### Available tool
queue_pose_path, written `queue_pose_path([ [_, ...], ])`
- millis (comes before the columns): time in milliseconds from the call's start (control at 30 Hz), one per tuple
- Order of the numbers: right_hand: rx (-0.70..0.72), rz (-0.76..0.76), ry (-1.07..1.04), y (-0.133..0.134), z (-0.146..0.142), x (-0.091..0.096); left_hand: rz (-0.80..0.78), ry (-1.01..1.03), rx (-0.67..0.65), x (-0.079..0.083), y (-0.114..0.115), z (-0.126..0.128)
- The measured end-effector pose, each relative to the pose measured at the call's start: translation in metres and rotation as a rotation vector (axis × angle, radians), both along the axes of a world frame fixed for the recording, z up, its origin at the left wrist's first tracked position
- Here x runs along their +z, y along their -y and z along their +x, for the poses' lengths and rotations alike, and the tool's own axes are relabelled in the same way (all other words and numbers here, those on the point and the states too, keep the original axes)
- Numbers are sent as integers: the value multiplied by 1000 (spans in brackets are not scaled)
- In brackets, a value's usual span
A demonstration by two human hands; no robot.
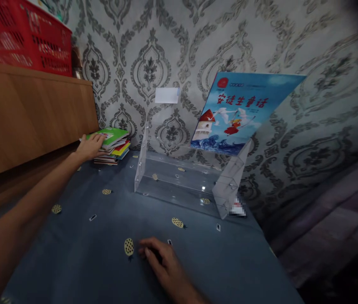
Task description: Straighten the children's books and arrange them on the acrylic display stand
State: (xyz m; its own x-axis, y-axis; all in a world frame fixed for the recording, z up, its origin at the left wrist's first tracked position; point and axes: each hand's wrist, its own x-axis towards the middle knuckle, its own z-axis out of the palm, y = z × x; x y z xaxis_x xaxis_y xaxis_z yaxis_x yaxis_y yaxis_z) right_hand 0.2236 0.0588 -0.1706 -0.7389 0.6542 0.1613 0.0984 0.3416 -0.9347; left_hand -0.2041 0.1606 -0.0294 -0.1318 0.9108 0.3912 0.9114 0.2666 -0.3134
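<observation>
My left hand (89, 147) reaches to the far left and lies on the edge of a stack of books. Its fingers are stretched out over the top one, a green-covered book (113, 136); the thumb is hard to make out. Nearer, my right hand (163, 259) rests low over the dark blue cloth, its fingers loosely curled in and nothing seen in them. Beyond it stands a clear acrylic book rack (179, 185). A blue picture book (239, 112) with red Chinese lettering leans at the rack's right end, tilted, its cover facing me.
A blank white label (166, 95) shows at the top of the rack's back. On the left, a wooden cabinet (33, 114) carries a red plastic basket (49, 46). Patterned wallpaper (150, 55) lies behind. A blue cloth with pineapple prints (103, 245) covers the surface.
</observation>
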Motion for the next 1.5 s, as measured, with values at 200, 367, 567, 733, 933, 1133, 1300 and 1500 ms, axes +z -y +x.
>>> queue_pose_path([
  [200,-16,-20,19,0,-1,-7,-32,18,95,-2,-17,3],
  [367,-11,-25,26,2,0,3,-24,-31,84,-4,-1,19],
  [567,-3,0,8,1,-1,5,-24,-88,81,-12,28,45],
  [733,9,-3,-9,0,-3,3,-37,-85,73,-23,56,72],
  [933,12,-7,-35,1,-4,6,-90,129,-43,-51,114,94],
  [1133,3,-20,-13,1,-4,4,-409,521,-182,-59,123,59],
  [1300,12,1,-12,1,-6,1,-186,430,10,-81,79,23],
  [1500,14,31,-13,2,-5,3,-141,471,32,-131,43,-2],
])
